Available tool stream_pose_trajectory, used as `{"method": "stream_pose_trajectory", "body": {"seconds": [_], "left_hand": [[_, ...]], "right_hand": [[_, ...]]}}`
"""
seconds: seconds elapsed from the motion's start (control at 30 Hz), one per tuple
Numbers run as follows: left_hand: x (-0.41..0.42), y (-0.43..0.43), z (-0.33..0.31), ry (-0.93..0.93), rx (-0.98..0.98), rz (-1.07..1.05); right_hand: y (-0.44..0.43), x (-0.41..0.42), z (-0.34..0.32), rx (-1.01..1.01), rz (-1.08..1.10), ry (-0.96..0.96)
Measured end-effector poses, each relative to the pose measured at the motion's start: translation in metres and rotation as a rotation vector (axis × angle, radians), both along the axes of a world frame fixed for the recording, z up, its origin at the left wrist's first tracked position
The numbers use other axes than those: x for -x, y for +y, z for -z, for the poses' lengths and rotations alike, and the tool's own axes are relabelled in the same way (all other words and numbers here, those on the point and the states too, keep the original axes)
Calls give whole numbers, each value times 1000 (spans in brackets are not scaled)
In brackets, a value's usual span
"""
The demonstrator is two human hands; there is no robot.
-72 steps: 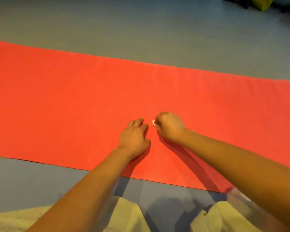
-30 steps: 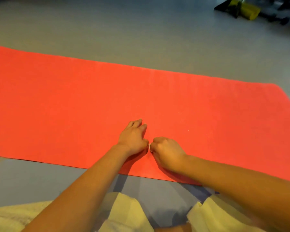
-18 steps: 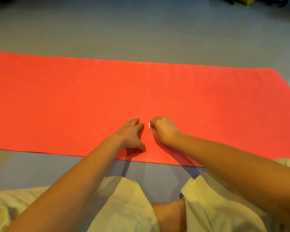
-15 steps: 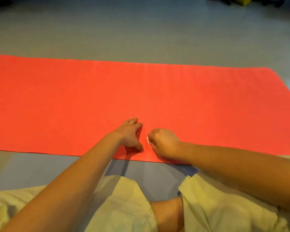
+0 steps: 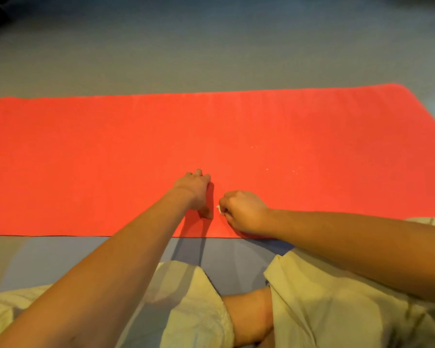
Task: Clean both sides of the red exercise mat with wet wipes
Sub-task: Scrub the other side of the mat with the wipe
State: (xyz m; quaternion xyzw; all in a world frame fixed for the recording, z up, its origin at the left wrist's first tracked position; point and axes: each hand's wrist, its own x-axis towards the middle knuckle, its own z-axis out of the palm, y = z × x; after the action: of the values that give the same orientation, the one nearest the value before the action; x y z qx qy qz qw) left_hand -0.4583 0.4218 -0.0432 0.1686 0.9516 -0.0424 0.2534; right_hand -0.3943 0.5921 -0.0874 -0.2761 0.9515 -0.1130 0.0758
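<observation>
Right hand [image 5: 244,212] fisted on wipe [image 5: 218,208], mat [image 5: 86,159]

The one camera rides on the person's head, tipped forward and down, close over the left hand [image 5: 195,192] and right hand [image 5: 244,212], facing across the red mat [image 5: 86,159] to the grey floor [image 5: 211,59].

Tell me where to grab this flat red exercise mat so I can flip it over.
Probably the near long edge of the red exercise mat, coming from your own side. It lies flat on the grey floor, so only an edge offers purchase, and that one lies closest to your left hand and your right hand, which grips a small white wipe.
</observation>
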Motion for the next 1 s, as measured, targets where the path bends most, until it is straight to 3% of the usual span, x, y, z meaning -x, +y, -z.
{"method": "stream_pose_trajectory", "body": {"seconds": [0.17,0.33,0.5,0.8,1.0], "left_hand": [[5,2,5,87,-22,-10],[15,-7,16,-6,-96,24],[26,-1,6,-42,-20,60],[57,15,7,107,-67,29],[78,13,14,-39,-14,75]], "right_hand": [[11,-35,8,-61,-298,73],[18,20,3,-57,-183,161],[13,74,-9,-140,-2,183],[25,37,1,-116,-192,211],[20,89,7,-106,-63,276]]}}
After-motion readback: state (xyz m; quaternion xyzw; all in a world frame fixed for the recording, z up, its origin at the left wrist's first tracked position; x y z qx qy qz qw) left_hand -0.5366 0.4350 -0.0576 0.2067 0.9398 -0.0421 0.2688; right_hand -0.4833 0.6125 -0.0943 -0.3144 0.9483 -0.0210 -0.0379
